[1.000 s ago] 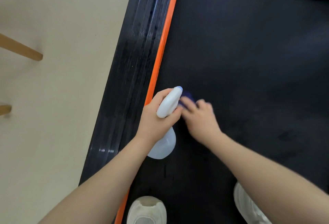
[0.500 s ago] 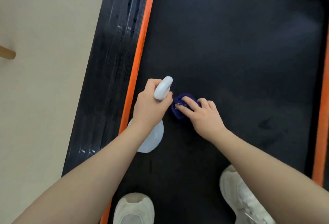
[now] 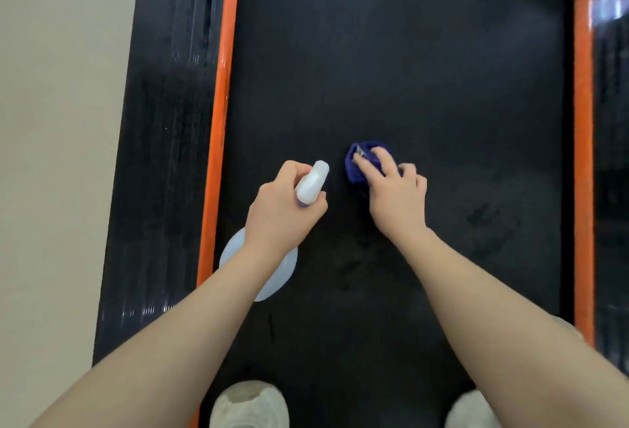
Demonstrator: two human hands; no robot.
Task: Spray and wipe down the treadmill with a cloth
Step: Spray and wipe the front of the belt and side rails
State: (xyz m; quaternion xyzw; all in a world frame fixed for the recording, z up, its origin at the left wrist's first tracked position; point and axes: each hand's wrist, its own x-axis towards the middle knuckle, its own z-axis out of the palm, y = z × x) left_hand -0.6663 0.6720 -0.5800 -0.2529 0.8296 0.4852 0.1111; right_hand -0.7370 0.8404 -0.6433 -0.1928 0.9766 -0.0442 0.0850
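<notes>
Treadmill deck fills the head view: wide black matte belt (image 3: 408, 70) running top to bottom, cut off at the top and bottom edges. Far left: beige floor (image 3: 58, 155). Next, a glossy black ribbed side rail (image 3: 163, 155), then a left orange trim strip (image 3: 218, 121) hard against the belt edge.

Left hand (image 3: 282, 213) is curled around the neck of a white plastic spray bottle (image 3: 311, 182), nozzle head pointing up and away over the belt. Trigger is hidden under the fingers; cannot tell whether it is squeezed. The translucent round bottle body shows below the wrist, partly hidden by the forearm and overlapping the left orange strip.

Right hand (image 3: 394, 196) sits just beside it, apart from the bottle, fingers bent over a bunched dark blue cloth (image 3: 357, 162) and pressing it onto the belt near mid-deck. Only the far part of the cloth shows; the rest is under the fingers. A thin ring shows on one finger.

Faint dark smudges (image 3: 490, 223) mark the belt right of the right hand; hard to make out what they are.

Bottom edge: two white shoes, left shoe (image 3: 248, 404) and right shoe (image 3: 466, 410), both cut off, the right one partly behind the forearm.

Far right: right orange trim strip (image 3: 583, 155), then a sliver of right side rail (image 3: 612, 155), cut off by the frame.
</notes>
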